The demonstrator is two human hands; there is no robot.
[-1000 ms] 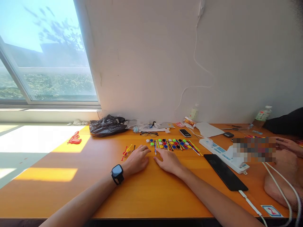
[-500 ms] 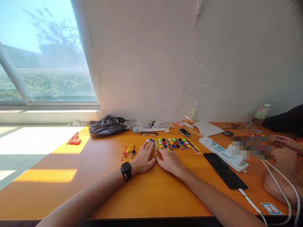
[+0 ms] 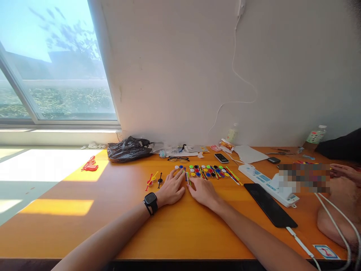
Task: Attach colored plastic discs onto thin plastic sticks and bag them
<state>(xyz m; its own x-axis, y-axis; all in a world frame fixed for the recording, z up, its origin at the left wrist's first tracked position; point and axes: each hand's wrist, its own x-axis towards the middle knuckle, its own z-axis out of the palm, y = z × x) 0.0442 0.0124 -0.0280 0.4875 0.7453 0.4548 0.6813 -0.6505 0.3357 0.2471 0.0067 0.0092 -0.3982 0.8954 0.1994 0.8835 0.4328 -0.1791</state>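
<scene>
My left hand (image 3: 170,188) lies flat on the orange table (image 3: 113,222), fingers stretched toward a spread of small coloured round pieces and thin coloured sticks (image 3: 208,172). A black watch (image 3: 151,201) is on that wrist. My right hand (image 3: 203,190) rests beside it, fingers spread, fingertips close to the near edge of the pieces. A green and white stick (image 3: 187,177) lies between the two hands. A few red, yellow and black pieces (image 3: 153,179) lie apart, left of my left hand. Neither hand holds anything.
A black bag (image 3: 128,149), glasses (image 3: 178,159), a small phone (image 3: 221,158), bottles and papers lie along the wall. A white power strip (image 3: 267,183) and a black phone (image 3: 269,204) with cable sit to the right. Another person's hand (image 3: 345,171) rests at the far right. A red object (image 3: 90,164) lies on the sunlit left.
My left hand slid forward and to the right, ending close beside my right hand near the coloured pieces. My right hand stayed nearly still.
</scene>
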